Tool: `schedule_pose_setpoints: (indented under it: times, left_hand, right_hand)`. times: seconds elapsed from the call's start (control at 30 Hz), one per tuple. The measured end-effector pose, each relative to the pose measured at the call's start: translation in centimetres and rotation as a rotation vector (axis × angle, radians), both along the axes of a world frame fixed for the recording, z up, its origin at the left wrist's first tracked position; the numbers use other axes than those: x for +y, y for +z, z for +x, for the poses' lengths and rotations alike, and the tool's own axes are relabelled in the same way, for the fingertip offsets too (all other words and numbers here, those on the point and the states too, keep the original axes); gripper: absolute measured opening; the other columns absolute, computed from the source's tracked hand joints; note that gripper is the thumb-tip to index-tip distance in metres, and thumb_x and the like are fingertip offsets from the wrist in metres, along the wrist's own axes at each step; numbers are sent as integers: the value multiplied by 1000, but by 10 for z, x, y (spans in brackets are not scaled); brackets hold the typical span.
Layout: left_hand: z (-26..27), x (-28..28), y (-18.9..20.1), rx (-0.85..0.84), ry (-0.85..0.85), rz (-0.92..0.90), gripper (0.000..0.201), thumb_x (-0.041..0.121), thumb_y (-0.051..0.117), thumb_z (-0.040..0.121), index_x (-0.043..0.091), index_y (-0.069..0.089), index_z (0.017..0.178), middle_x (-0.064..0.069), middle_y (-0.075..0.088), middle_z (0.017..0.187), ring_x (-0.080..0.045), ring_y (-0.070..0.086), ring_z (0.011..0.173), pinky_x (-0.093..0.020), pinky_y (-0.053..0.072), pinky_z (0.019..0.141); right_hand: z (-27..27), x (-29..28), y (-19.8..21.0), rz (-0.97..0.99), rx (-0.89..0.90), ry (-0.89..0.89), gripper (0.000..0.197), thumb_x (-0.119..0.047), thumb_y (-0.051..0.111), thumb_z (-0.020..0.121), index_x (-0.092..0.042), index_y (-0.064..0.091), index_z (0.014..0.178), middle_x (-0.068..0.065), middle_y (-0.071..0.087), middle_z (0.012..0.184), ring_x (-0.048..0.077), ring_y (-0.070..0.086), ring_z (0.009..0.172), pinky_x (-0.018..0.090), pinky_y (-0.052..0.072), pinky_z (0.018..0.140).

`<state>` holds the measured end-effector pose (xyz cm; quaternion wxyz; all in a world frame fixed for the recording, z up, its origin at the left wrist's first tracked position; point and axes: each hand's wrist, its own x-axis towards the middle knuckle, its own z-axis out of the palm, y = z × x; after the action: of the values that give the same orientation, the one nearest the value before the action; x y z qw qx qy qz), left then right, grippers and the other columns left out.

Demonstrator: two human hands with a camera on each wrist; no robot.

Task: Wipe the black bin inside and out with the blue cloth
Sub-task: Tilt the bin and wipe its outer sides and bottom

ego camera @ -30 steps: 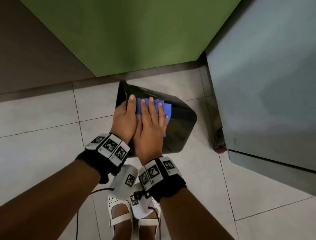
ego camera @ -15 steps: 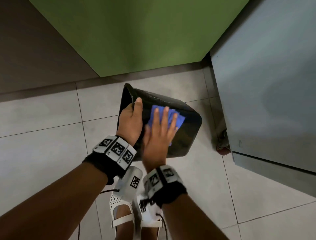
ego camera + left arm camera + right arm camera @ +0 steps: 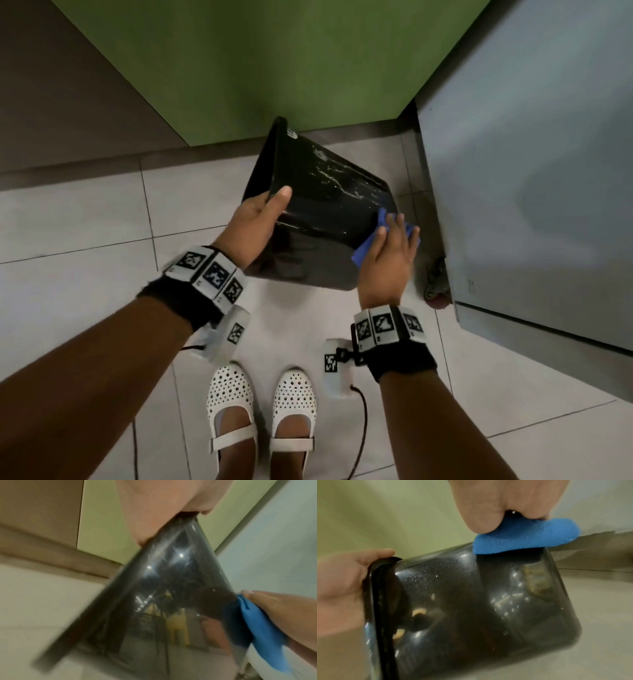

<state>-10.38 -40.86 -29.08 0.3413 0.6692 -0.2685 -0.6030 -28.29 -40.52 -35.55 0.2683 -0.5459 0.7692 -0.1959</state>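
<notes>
The glossy black bin [image 3: 325, 212] is held off the floor, tipped on its side with its mouth to the left. My left hand [image 3: 260, 219] grips the rim, thumb on the outer wall. My right hand [image 3: 390, 253] presses the folded blue cloth [image 3: 363, 250] against the bin's right end near the base, fingers laid over it. The left wrist view shows the bin [image 3: 163, 601] with the cloth [image 3: 257, 626] under a straight finger. In the right wrist view the cloth [image 3: 522, 540] sits on the bin's [image 3: 471, 608] upper edge, which carries water droplets.
A green panel [image 3: 274, 68] stands behind the bin and a grey cabinet [image 3: 531, 171] close on the right. A crumpled rag [image 3: 436, 284] lies at the cabinet's foot. Pale floor tiles [image 3: 85, 240] spread to the left. My white shoes [image 3: 233, 404] stand below the bin.
My right hand has slid the cloth from the middle of the bin's side to its right end. The left hand has moved with the rim to the left, and the bin's mouth has lifted.
</notes>
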Motion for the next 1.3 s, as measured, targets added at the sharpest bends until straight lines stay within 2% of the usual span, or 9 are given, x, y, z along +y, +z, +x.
schedule_pose_setpoints:
  times: [0.13,0.23,0.3,0.4,0.57,0.7,0.93,1.13,1.3]
  left_hand:
    - [23,-8,2,115,-5,220,47,40,36,97,14,44,134,-6,57,128,-22,55,116,-39,40,105]
    - [22,-15,-6,-120,-15,220,55,47,24,98,15,39,140,-6,43,145,-24,39,134,-38,24,116]
    - [16,-17,-6,-241,-66,146,50,41,21,100,14,43,136,-9,47,141,-24,42,131,-37,26,116]
    - [12,-14,-14,-310,-43,74,47,37,23,100,8,52,124,-15,57,127,-28,53,119,-40,38,107]
    - [12,2,-17,-423,-142,-23,37,32,33,99,7,52,119,-11,61,115,-23,56,103,-25,40,89]
    - [10,4,-19,-413,-154,-45,40,34,32,99,8,49,124,-9,58,117,-22,54,109,-29,42,96]
    - [6,5,-24,-461,-138,-56,36,26,29,100,3,53,113,-13,61,103,-24,56,94,-24,38,80]
    - [4,22,-24,-435,-141,-72,35,31,31,99,7,54,110,-2,59,94,-14,54,83,-23,38,80]
    - [-2,18,-23,-505,-169,-91,33,32,30,99,7,51,96,-5,55,73,-21,53,68,-31,42,70]
  right_hand:
    - [1,33,2,65,0,166,42,-22,31,101,-12,35,142,5,26,154,20,0,145,33,4,118]
    - [11,51,2,102,52,255,42,-22,23,103,-10,33,142,2,23,152,18,0,140,46,12,119]
    - [28,56,7,52,85,414,52,-26,8,103,-5,43,135,12,42,144,30,24,137,52,27,110]
    - [62,32,13,9,83,591,46,-26,25,99,-5,54,127,15,55,134,35,40,130,54,28,103]
    - [61,-48,-7,197,250,504,51,-23,12,98,-17,19,148,6,15,158,28,9,146,48,15,118]
    - [37,-85,-2,356,158,217,43,-28,21,103,-20,30,145,4,21,156,31,8,145,50,14,115]
    - [93,2,33,164,32,673,51,-30,22,102,-23,6,150,-3,-2,159,19,-11,146,41,-5,118]
    - [53,-74,-10,204,147,366,45,-31,22,101,-26,28,145,2,25,155,29,17,143,52,18,115]
    - [55,-78,6,366,43,118,44,-29,24,101,-21,37,142,5,32,151,27,16,143,52,14,116]
